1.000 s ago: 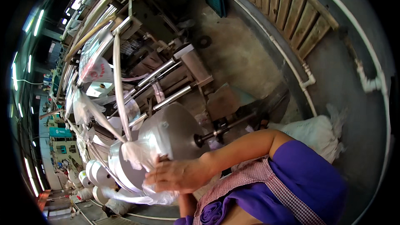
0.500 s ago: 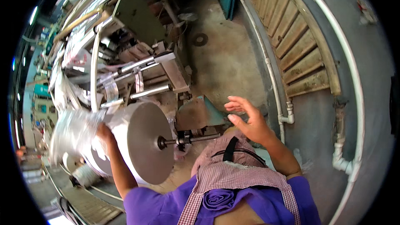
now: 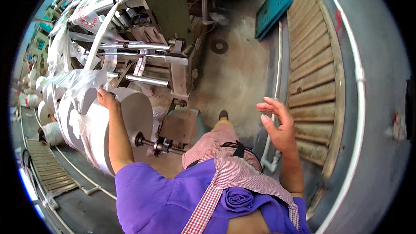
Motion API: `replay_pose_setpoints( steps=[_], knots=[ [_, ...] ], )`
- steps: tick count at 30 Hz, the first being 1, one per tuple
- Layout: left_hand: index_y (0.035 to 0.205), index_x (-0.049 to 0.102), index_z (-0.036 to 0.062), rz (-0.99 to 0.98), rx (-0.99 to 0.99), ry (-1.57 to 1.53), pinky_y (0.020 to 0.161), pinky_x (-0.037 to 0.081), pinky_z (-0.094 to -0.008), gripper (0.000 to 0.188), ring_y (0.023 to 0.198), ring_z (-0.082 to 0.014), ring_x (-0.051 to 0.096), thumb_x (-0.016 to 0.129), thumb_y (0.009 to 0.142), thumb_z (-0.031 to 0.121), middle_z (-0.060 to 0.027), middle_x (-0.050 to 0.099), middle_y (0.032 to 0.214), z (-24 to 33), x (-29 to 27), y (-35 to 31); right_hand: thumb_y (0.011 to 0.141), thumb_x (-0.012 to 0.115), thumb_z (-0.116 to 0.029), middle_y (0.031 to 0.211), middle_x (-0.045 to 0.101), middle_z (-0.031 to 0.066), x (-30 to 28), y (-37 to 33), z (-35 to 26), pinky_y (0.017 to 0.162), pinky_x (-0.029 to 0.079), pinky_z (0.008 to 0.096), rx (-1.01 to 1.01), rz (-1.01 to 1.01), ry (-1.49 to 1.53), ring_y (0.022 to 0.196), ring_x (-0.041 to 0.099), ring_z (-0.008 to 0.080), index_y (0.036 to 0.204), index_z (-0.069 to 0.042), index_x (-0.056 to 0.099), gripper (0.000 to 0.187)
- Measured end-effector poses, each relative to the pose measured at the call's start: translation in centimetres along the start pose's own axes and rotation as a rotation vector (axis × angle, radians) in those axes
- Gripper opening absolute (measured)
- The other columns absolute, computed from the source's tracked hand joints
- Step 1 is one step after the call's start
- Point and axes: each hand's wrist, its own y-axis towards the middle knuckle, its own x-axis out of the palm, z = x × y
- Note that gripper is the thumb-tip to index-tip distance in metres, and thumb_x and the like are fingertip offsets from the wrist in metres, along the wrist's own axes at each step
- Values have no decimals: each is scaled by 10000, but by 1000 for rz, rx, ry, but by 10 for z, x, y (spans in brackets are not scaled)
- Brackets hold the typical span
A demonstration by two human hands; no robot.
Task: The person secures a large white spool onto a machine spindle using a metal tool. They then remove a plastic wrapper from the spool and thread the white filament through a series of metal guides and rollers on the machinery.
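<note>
My left hand [image 3: 107,99] is closed on the edge of a crumpled sheet of clear plastic film [image 3: 80,80], above large white rolls. The nearest white roll [image 3: 134,110] stands on edge beside my left forearm, with a metal shaft [image 3: 162,146] sticking out of its core toward me. A white plastic strip [image 3: 80,125], bunched like a knotted bag, hangs over the rolls. Off to the right, my right hand [image 3: 279,125] is raised in the air, fingers curved and apart, holding nothing.
A machine with metal rollers [image 3: 149,81] and a green side panel [image 3: 167,13] stands ahead on the left. Wooden slatted boards [image 3: 314,82] and white pipes [image 3: 361,104] run along the right wall. A teal panel [image 3: 274,9] leans farther off; a dark ring [image 3: 219,46] lies on the floor.
The view has shifted, with the rolls now farther left. My left hand has moved away from me and the film, smeared before, hangs over the rolls. My right hand stays raised and open.
</note>
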Motion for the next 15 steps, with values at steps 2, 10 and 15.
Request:
replay_pose_setpoints(
  steps=[2,10,15],
  knots=[
    [946,550,30,66,-23,-11,376,302,-225,237,453,-73,370,433,897,229,11,423,606,-6,11,-4,806,583,-36,1026,609,118,-9,36,17,872,429,309,-3,-25,29,955,578,179,1179,-1,483,388],
    [906,476,40,183,-83,9,378,330,-254,155,427,-105,381,450,896,192,-5,409,564,15,37,-1,824,569,-42,972,622,96,-24,170,52,838,444,286,-5,-153,177,897,590,153,1109,7,532,292],
    [803,463,29,397,-83,-22,368,334,-267,158,417,-120,411,501,845,176,-19,428,539,18,62,-25,835,564,-49,953,623,79,25,240,55,818,449,272,-12,-492,315,883,588,140,1094,5,541,266]
  ],
)
